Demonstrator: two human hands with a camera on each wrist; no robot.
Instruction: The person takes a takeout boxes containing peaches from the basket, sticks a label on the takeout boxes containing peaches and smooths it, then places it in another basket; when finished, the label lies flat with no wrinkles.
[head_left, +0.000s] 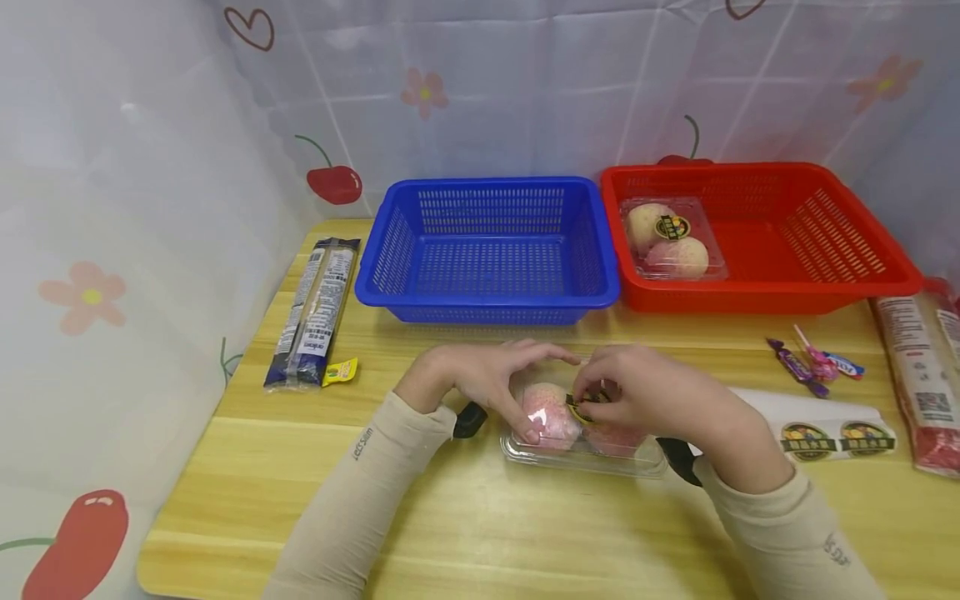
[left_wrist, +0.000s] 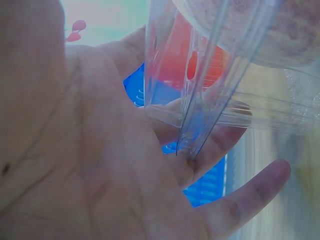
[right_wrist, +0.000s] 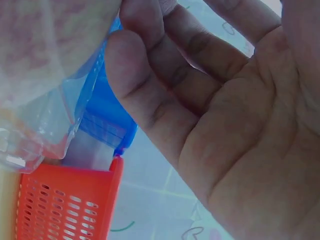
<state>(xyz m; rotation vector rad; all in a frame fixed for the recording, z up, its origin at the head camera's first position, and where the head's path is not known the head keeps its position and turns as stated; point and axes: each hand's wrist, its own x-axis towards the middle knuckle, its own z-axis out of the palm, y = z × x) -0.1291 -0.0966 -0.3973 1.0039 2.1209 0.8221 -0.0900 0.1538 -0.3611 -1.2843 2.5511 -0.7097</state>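
Observation:
On the table in front of me sits a clear plastic box (head_left: 585, 460) with two pink-and-cream, peach-like rounds (head_left: 550, 410) inside. My left hand (head_left: 491, 379) grips its left end, thumb at the front and fingers toward the back. My right hand (head_left: 652, 392) is over the right half, its thumb and fingertips pinching a dark, gold-edged sticker label (head_left: 581, 408) on the lid. The fingers partly hide that label. In the left wrist view, fingers (left_wrist: 220, 145) lie against the box's clear rim (left_wrist: 210, 85). The right wrist view shows the curled fingers of the right hand (right_wrist: 200, 90).
Behind stand a blue basket (head_left: 487, 312) and a red basket (head_left: 757, 296); the red one holds another labelled box (head_left: 672, 239). A label sheet (head_left: 825, 429), candies (head_left: 798, 367) and a red package (head_left: 918, 383) lie right. Left are a long packet (head_left: 313, 312) and a yellow candy (head_left: 341, 371).

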